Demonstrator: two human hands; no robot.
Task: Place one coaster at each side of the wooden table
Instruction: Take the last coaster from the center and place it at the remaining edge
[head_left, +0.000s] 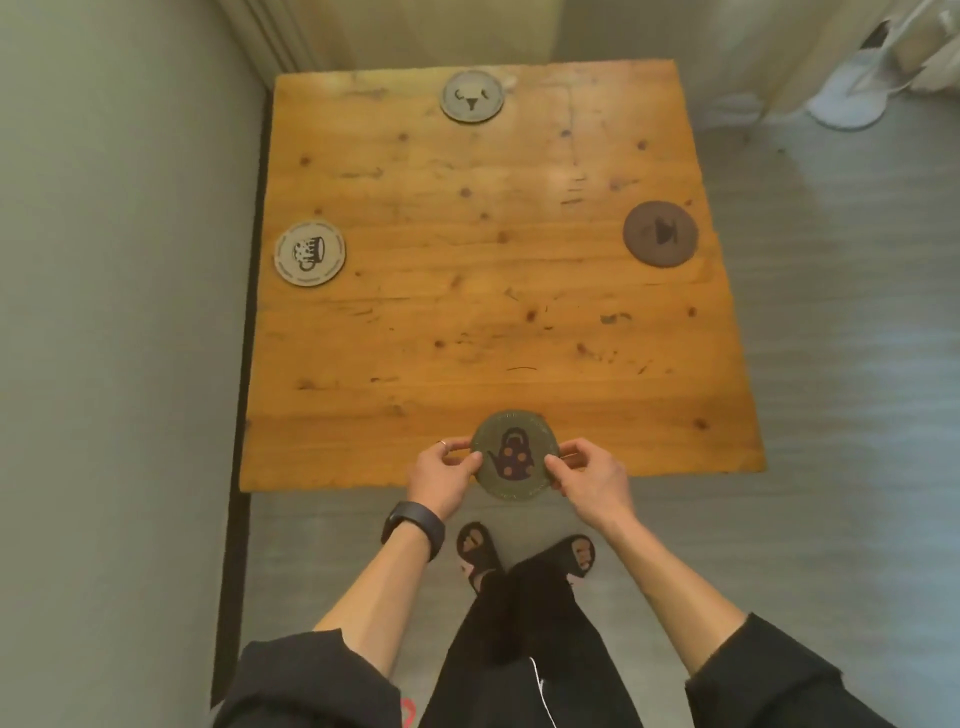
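Left hand and right hand pinch teapot coaster between them.

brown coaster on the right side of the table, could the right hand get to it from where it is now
Probably yes. The brown coaster lies flat near the table's right edge with only bare wood between it and the right hand. But that hand, with the left hand, holds the teapot coaster.

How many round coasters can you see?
4. A pale coaster at the far edge, the mug coaster at the left, a brown coaster at the right, the teapot coaster held by both hands at the near edge.
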